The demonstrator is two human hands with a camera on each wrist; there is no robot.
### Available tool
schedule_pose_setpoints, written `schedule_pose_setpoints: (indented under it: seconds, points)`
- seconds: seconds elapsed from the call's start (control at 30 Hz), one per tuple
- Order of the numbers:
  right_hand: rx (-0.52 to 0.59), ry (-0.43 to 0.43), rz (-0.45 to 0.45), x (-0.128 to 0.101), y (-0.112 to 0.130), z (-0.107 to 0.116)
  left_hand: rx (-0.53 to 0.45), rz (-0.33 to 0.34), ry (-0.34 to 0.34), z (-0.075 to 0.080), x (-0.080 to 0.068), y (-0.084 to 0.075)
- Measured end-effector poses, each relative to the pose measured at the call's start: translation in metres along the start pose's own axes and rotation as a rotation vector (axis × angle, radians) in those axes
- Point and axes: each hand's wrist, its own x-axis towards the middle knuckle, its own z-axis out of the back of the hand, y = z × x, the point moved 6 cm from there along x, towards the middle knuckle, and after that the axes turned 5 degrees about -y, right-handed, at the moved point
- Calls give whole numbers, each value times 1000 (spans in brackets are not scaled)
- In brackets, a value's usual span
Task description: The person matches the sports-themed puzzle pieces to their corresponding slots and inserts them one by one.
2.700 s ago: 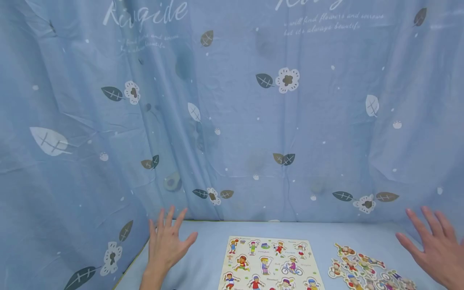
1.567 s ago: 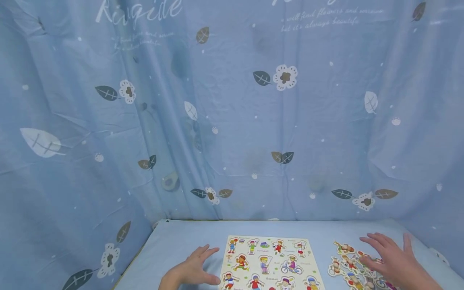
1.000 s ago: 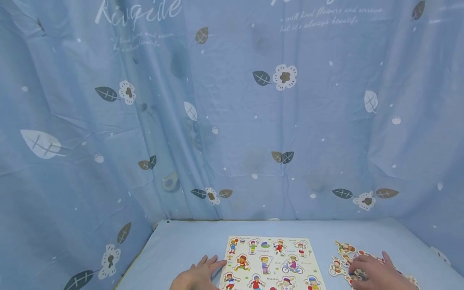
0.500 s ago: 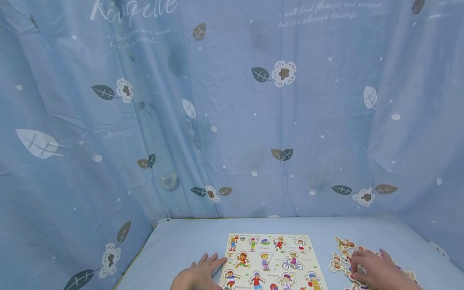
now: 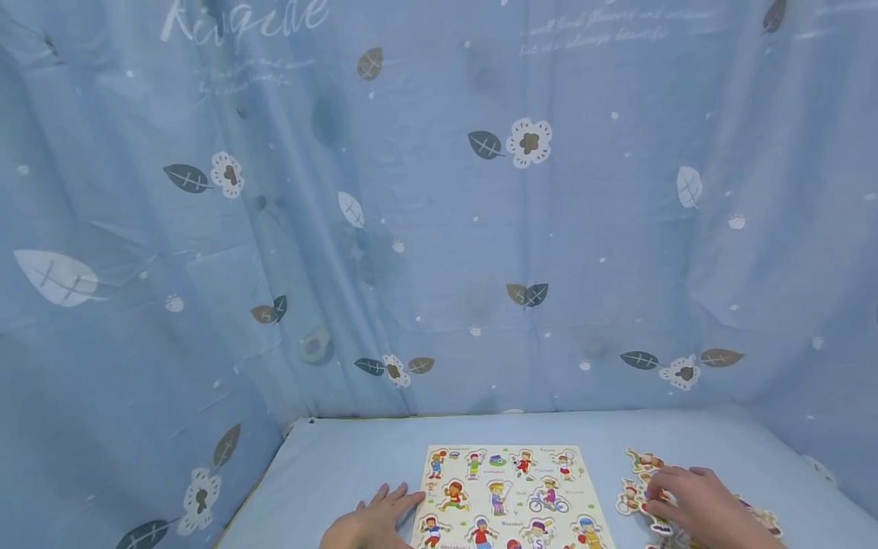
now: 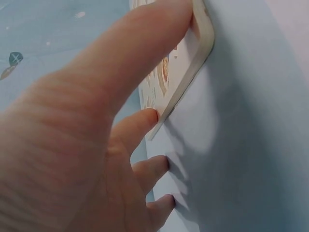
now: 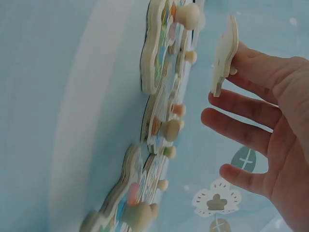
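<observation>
Under the right hand [image 5: 693, 503], at the right side of the blue surface [image 5: 343, 465], lies a pile of loose puzzle pieces [image 5: 634, 496], each with a small wooden knob. The right wrist view shows one puzzle piece [image 7: 225, 53] lifted clear of the pile [image 7: 159, 125], pinched at its far edge by the upper fingers [image 7: 251, 58]; the thumb is hidden behind it, and the lower fingers are spread and relaxed beneath it. The piece stands just apart from the heap, its printed face turned away from the camera.

To the left of that hand, well apart from the pile, lies the puzzle board [image 5: 504, 496], flat on the surface and printed with rows of sporting figures. The left hand [image 5: 373, 522] rests with straight, loose fingers at the board's left edge; in the left wrist view the thumb [image 6: 145, 43] lies over the board's rounded corner [image 6: 203, 43] while the index fingertip [image 6: 145, 118] touches the edge lower down, and the other fingers lie on the cloth.

To do this step well, I judge the held piece should be turned so its picture can be read and matched to a printed figure, while the left hand steadies the board. A blue leaf-and-flower curtain [image 5: 439, 213] hangs behind everything.
</observation>
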Motion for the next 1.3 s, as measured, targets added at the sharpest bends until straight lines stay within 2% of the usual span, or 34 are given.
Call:
schedule_pose_setpoints:
  seconds: [0.2,0.3,0.33,0.43,0.53,0.57,0.63,0.83,0.93,0.97,1.17,1.3]
  points:
    - [-17,-1,-105,7,10,-5,-9,-10,4,-13,16,20]
    - [3,-9,-36,9,16,-6,-7,-12,8,-19,27,28]
    - [16,-13,-3,9,18,-7,-7,-14,11,-18,26,27]
    - [35,-23,90,10,26,-8,-31,-21,29,-26,41,37]
    - [28,-31,85,16,34,-12,-47,-51,47,-37,60,53]
    - [23,-31,85,18,37,-14,-52,-63,52,-43,71,62]
    - [20,-43,102,21,44,-16,-58,-87,63,-48,81,69]
    - [80,-13,162,28,57,-27,-41,-102,71,-54,93,76]
    - [109,18,169,29,61,-32,-44,-95,58,-52,88,73]
    - [124,27,175,29,63,-34,-48,-89,54,-49,82,68]
    - [237,83,190,30,70,-40,-10,-3,35,-16,29,23]
    - [271,94,200,30,74,-42,1,19,33,-2,5,4]
